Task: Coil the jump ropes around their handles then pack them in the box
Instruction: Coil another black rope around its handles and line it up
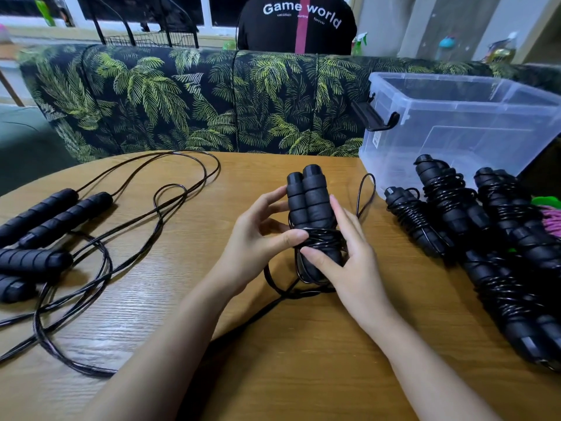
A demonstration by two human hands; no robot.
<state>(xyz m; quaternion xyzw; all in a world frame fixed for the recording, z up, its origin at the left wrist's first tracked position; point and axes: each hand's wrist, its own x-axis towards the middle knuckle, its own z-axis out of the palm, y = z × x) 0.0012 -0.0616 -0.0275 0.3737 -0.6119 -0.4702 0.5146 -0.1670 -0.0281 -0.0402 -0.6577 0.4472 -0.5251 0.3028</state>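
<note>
While fingers (273, 196) grip, handles (309, 202) sit between.

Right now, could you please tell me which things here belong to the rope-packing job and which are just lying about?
Job:
half-coiled jump rope
loose ropes
coiled ropes
clear box

Lying about:
palm-print sofa
spray bottle
pink and green item
wire rack

Four loose handles (39, 208) at nine o'clock; one half-wound pair (309, 202) at centre; coiled bundles (446, 202) at three o'clock, at least three; one clear box (455, 117) at two o'clock.
</note>
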